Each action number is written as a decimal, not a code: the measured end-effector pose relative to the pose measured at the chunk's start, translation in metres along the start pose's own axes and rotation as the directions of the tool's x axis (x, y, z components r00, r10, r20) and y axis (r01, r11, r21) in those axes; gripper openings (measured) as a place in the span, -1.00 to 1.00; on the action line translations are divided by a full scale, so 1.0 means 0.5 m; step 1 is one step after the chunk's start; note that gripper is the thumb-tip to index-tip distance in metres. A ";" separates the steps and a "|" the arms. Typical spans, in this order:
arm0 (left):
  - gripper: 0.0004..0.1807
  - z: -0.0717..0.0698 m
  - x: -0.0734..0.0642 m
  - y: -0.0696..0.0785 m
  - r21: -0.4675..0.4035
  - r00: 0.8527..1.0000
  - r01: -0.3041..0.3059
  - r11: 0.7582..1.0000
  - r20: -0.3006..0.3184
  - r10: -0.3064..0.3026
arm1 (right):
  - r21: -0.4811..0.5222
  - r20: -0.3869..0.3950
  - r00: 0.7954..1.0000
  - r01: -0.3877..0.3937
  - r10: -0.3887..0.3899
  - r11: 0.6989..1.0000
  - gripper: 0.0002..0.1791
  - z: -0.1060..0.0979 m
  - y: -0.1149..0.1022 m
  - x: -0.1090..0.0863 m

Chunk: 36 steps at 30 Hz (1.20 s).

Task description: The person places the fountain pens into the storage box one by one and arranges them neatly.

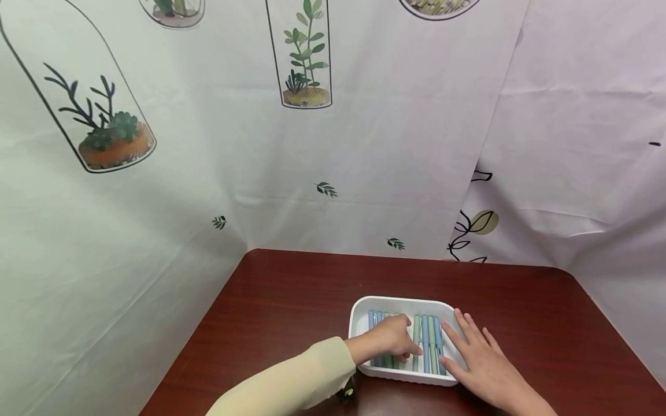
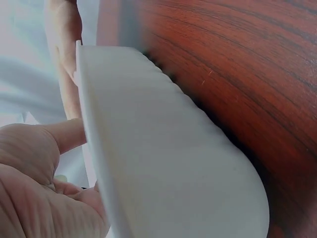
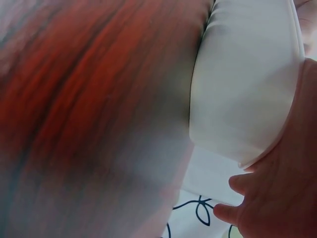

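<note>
A white tray [image 1: 403, 377] holds a row of slim pens, some blue [image 1: 425, 344] and some green [image 1: 416, 341], lying side by side. My left hand [image 1: 389, 338] reaches over the near left part of the tray, its fingers down among the pens. Its thumb is stretched out in the left wrist view, and the palm and curled fingertips are partly hidden by the tray wall [image 2: 148, 134]. My right hand [image 1: 481, 361] lies spread at the tray's right end, thumb and forefinger over the rim beside the rightmost blue pen. Nothing shows within its grasp.
The tray stands on a dark red wooden table [image 1: 302, 289] with rounded corners. A pale cloth [image 1: 364, 150] printed with plants in jars hangs behind and beside it. A cream sleeve [image 1: 296, 378] covers the left forearm, with a small dark object [image 1: 346, 390] below the cuff.
</note>
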<state>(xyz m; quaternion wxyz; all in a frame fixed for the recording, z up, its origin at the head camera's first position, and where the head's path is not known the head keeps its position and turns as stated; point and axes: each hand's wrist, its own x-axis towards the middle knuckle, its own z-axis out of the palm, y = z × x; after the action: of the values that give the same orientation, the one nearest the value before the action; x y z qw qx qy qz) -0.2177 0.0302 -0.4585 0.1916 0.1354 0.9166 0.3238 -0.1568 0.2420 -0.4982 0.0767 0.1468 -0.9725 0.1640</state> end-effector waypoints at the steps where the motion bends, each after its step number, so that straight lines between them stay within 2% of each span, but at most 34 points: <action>1: -0.35 -0.003 -0.001 0.000 -0.013 1.000 -0.003 1.000 0.004 0.003 | 0.000 0.000 1.000 0.001 -0.001 1.000 -0.16 0.000 0.000 0.000; 11: -0.35 -0.031 -0.016 -0.013 -0.115 0.998 -0.061 0.991 -0.006 0.061 | 0.053 0.003 1.000 -0.001 0.001 0.999 -0.12 -0.005 -0.002 0.004; 18: -0.38 -0.058 -0.036 -0.038 -0.089 0.987 -0.159 0.983 -0.031 0.157 | 0.073 0.004 1.000 -0.019 0.019 0.997 -0.12 -0.013 -0.014 -0.001; 24: -0.41 -0.098 -0.054 -0.062 -0.044 0.973 -0.228 0.973 -0.052 0.226 | 0.040 -0.067 0.998 -0.013 0.016 0.999 -0.16 -0.025 -0.009 0.001; 28: -0.41 -0.125 -0.063 -0.077 -0.049 0.965 -0.257 0.965 -0.059 0.254 | 0.036 -0.127 0.992 0.016 -0.011 0.999 -0.21 -0.040 0.006 0.004; 31: -0.41 -0.144 -0.071 -0.087 -0.063 0.962 -0.270 0.961 -0.062 0.267 | 0.038 -0.144 0.989 0.022 -0.017 0.999 -0.23 -0.049 0.017 0.007; 36: -0.45 -0.177 -0.082 -0.111 -0.076 0.940 -0.339 0.938 -0.066 0.334 | 0.040 -0.198 0.980 0.034 -0.026 0.999 -0.30 -0.061 0.036 0.010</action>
<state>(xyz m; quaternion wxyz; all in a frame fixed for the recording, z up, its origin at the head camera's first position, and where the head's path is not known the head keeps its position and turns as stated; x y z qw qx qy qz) -0.2267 -0.0747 -0.4201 0.1151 0.2731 0.8697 0.3947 -0.1641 0.2675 -0.4743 0.1718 0.1461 -0.9540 0.1973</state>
